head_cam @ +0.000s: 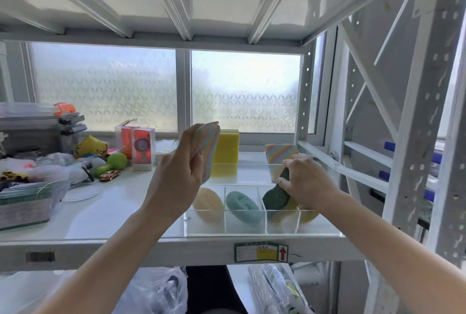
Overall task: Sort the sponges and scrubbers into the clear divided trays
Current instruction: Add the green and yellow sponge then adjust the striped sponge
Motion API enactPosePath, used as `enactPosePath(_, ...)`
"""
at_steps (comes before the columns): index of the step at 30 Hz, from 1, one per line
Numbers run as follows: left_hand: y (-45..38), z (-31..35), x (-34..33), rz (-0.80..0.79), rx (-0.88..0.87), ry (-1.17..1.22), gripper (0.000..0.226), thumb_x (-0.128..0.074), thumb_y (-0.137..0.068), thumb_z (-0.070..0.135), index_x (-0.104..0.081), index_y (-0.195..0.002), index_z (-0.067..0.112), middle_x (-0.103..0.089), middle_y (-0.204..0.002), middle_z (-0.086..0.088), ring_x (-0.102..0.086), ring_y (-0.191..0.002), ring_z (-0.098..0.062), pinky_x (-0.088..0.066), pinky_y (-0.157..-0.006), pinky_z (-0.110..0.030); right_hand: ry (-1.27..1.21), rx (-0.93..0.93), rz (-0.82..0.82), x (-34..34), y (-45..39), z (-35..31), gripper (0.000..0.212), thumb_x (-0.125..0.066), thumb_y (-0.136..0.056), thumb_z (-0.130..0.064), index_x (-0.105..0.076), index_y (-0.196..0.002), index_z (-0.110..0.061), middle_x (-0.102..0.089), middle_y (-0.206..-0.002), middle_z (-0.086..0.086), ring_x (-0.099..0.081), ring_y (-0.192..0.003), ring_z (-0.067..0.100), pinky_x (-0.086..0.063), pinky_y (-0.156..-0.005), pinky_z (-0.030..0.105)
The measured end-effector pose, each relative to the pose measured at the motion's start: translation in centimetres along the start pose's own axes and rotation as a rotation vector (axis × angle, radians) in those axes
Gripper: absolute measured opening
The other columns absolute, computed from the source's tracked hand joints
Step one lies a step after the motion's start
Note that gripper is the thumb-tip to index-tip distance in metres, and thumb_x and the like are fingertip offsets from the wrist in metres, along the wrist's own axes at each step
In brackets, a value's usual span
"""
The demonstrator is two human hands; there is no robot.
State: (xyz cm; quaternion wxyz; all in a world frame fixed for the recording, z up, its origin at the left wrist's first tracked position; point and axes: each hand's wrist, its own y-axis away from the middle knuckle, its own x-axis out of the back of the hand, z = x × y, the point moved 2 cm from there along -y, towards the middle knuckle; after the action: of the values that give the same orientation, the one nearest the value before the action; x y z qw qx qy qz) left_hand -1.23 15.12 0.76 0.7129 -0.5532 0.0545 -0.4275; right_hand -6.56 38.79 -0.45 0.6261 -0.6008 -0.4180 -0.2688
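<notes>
From the head camera, the left hand (176,162) is raised above the white metal shelf (121,202), fingers closed around a pastel rainbow-striped woven sponge (208,147) held on edge over the left end of the clear acrylic divided tray (227,228). The right hand (306,180) pinches a dark green scouring pad (277,194) and is pressing it down into the third compartment, where something yellow already lies beneath it. A pale yellow round mesh scrubber (208,204) fills the first compartment and a teal round mesh scrubber (243,206) the second. A second rainbow-striped sponge (280,153) stands tilted in a rear tray beside a tall yellow foam sponge block (225,152).

The main risk, as I judge it, is the light tray sliding or tipping toward the shelf's front edge as the right hand pushes. The green pad may also spring back out if released early. The raised sponge could slip from the left hand, since both hands are busy at once.
</notes>
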Motion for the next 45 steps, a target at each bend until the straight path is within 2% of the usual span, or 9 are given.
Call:
enactPosePath(6,0.3,0.2,-1.3,-0.054,0.022,0.035,0.04,-0.05,-0.087,0.008,-0.036,-0.123,0.021,-0.062,-0.079,-0.006,-0.059,-0.062,-0.026,-0.048,-0.054,-0.035,-0.015,-0.027,0.002,0.0,0.3,0.2,0.023,-0.056,-0.087,-0.033,-0.062,-0.093,-0.012,-0.062,-0.087,0.006,-0.05,-0.079,0.02,-0.047,-0.07,0.03)
enactPosePath(14,-0.7,1.1,-2.6,0.043,-0.072,0.06,0.031,-0.064,-0.083,0.016,-0.063,-0.113,0.023,-0.058,-0.092,0.008,-0.054,-0.075,-0.01,-0.046,-0.064,-0.023,-0.067,0.008,-0.002,0.2,0.8,0.2,0.026,-0.052,-0.089,-0.033,-0.06,-0.105,-0.014,-0.066,-0.095,0.007,-0.051,-0.079,0.02,-0.051,-0.073,0.032)
enactPosePath(19,-3.4,3.1,-5.8,0.041,-0.065,0.16,0.048,-0.048,-0.093,0.023,-0.04,-0.14,0.019,-0.055,-0.115,-0.003,-0.057,-0.097,-0.021,-0.05,-0.082,-0.035,-0.104,0.031,-0.002,0.3,1.3,0.2,0.023,-0.051,-0.09,-0.03,-0.059,-0.106,-0.015,-0.066,-0.1,0.006,-0.054,-0.081,0.02,-0.047,-0.07,0.027)
enactPosePath(22,-5.6,4.8,-8.6,0.047,-0.034,0.279,0.06,-0.044,-0.095,0.014,-0.018,-0.149,0.023,-0.054,-0.123,-0.009,-0.055,-0.096,-0.021,-0.049,-0.08,-0.037,-0.1,0.057,0.014,0.3,1.7,0.3,0.022,-0.049,-0.091,-0.03,-0.058,-0.103,-0.014,-0.065,-0.102,0.006,-0.056,-0.083,0.022,-0.041,-0.067,0.027)
enactPosePath(25,-7.5,6.4,-12.0,-0.046,0.055,0.333,0.064,-0.039,-0.095,0.008,-0.012,-0.149,0.03,-0.049,-0.124,-0.015,-0.052,-0.096,-0.026,-0.049,-0.082,-0.045,-0.101,0.081,0.026,0.3,2.0,0.2,0.019,-0.047,-0.091,-0.029,-0.057,-0.101,-0.016,-0.065,-0.105,0.004,-0.058,-0.089,0.022,-0.04,-0.07,0.028)
enactPosePath(28,-8.6,6.8,-15.6,-0.157,0.172,0.367,0.065,-0.036,-0.093,0.003,-0.018,-0.148,0.033,-0.045,-0.124,-0.019,-0.05,-0.087,-0.022,-0.043,-0.07,-0.031,-0.096,0.079,0.02,0.3,2.1,0.4,0.014,-0.046,-0.092,-0.03,-0.049,-0.092,-0.017,-0.063,-0.106,0.006,-0.057,-0.087,0.023,-0.04,-0.07,0.03)
enactPosePath(32,-9.3,5.5,-18.7,-0.249,0.293,0.377,0.066,-0.039,-0.089,0.0,-0.024,-0.146,0.029,-0.046,-0.129,-0.017,-0.053,-0.105,-0.029,-0.05,-0.081,-0.038,-0.072,0.101,-0.02,0.4,1.7,0.6,0.031,-0.047,-0.091,-0.031,-0.052,-0.114,-0.01,-0.058,-0.115,0.008,-0.055,-0.106,0.027,-0.045,-0.084,0.035)
enactPosePath(37,-9.5,3.9,-19.7,-0.359,0.332,0.339,0.064,-0.047,-0.087,0.003,-0.03,-0.145,0.024,-0.055,-0.129,-0.01,-0.057,-0.093,-0.021,-0.049,-0.077,-0.03,-0.092,0.108,-0.047,1.0,1.2,0.3,0.043,-0.054,-0.085,-0.036,-0.05,-0.122,-0.014,-0.048,-0.115,0.007,-0.046,-0.111,0.026,-0.045,-0.091,0.037)
enactPosePath(45,-9.8,3.1,-19.9,-0.557,0.336,0.163,0.075,-0.06,-0.074,0.006,-0.035,-0.142,0.025,-0.048,-0.137,-0.011,-0.049,-0.123,-0.026,-0.044,-0.099,-0.031,-0.078,0.126,-0.053,2.1,1.2,-0.6,0.05,-0.058,-0.08,-0.043,-0.051,-0.124,-0.019,-0.049,-0.114,0.004,-0.046,-0.11,0.023,-0.042,-0.091,0.037)
